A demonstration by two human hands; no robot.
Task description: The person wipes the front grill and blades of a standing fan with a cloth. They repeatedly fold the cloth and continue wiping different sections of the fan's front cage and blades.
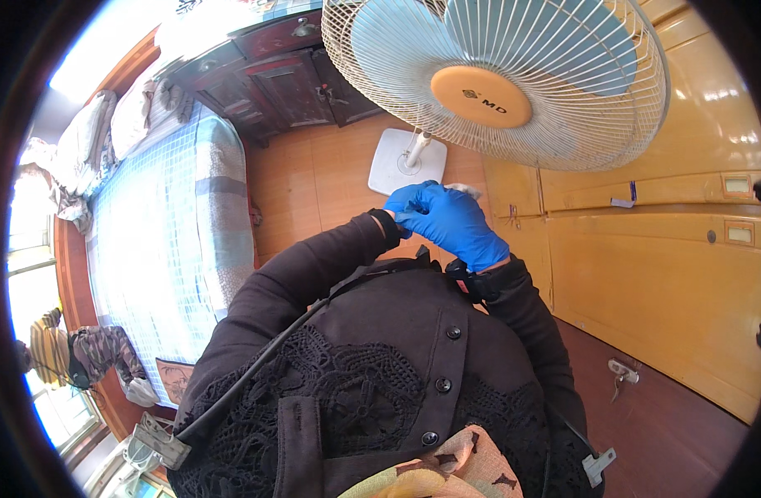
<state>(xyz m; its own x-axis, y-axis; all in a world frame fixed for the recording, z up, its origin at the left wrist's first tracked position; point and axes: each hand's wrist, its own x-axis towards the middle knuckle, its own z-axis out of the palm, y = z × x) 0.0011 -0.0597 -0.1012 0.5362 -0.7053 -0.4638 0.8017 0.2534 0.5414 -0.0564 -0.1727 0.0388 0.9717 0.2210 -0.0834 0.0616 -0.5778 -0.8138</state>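
Both my hands wear blue disposable gloves and are close together in front of my waist. My right hand [458, 223] reaches across to my left wrist, its thumb and fingers pinching the cuff of the left glove. My left hand [406, 198] is largely hidden behind the right, so its fingers cannot be made out. Just above them stands a pedestal fan, its white square base [387, 163] on the floor. Its wire-caged head [480, 96], with pale blue blades and an orange centre, looms nearer at the top.
A bed [150, 224] with a checked cover runs along the left, folded bedding [88, 137] at its far end. A dark wooden cabinet [281, 93] stands at the back. Yellow wooden cupboards [654, 267] line the right. Clothes [100, 352] lie by the window.
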